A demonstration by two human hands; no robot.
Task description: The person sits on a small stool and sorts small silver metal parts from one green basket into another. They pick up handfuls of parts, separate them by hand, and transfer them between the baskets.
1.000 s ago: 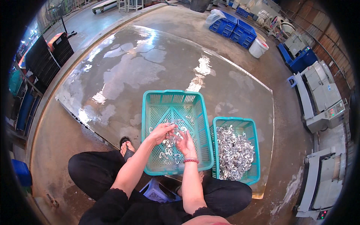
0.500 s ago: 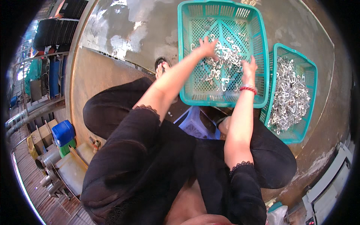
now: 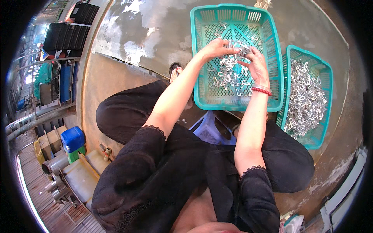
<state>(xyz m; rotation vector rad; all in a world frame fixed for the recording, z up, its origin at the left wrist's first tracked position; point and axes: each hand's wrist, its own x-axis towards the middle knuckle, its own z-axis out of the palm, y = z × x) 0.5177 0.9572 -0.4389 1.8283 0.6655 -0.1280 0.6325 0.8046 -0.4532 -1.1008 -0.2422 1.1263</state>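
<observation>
Wet concrete floor fills the head view, shining with pale reflections toward its far edge, with a long grated drain running across it on the left. On this floor, straight ahead of the seated person, stands 1 large teal basket with latticed walls; a second teal basket stands just beside it on the right, their rims close together.

Inside the large basket lies a loose heap of small silvery metal pieces, gathered toward the middle and near side, with bare lattice showing at the far end. The second basket holds a fuller pile of shiny metal parts of the same kind, covering most of its bottom.

Both hands meet above the heap in the large basket. The left hand is curled, fingers closed on a small clump of the metal pieces. The right hand, with a red bead bracelet at the wrist, faces it with fingers bent, pinching the same clump from the other side. Which exact piece each fingertip grips is too small to tell.

Black sleeves with lace cuffs and black trousers fill the lower half. A bluish-purple plastic stool shows between the knees. One sandalled foot rests by the large basket's near-left corner.

Far left, at the floor's edge, stand a blue canister and black crates.
</observation>
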